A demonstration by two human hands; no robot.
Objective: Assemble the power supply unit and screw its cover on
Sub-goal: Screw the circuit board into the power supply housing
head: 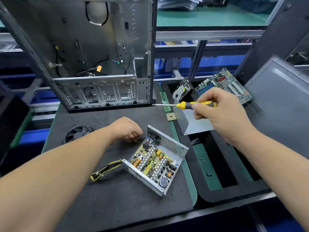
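The open power supply unit [155,162] lies on the dark mat, its circuit board exposed and a yellow-black cable bundle [103,171] trailing to its left. Its grey metal cover [192,121] rests to the right, past the mat's edge. My right hand [215,111] grips a yellow-and-black screwdriver [187,104] above the cover, shaft pointing left. My left hand [128,129] rests on the mat just left of the unit, fingers curled down; what they hold, if anything, is hidden. A black fan [77,133] lies further left.
An empty computer case [93,52] stands at the back of the mat. A black tray [222,164] on the right holds small screws [203,159], a motherboard [224,86] and a hard drive [181,91]. A RAM stick [164,101] and a CPU [170,117] lie between them.
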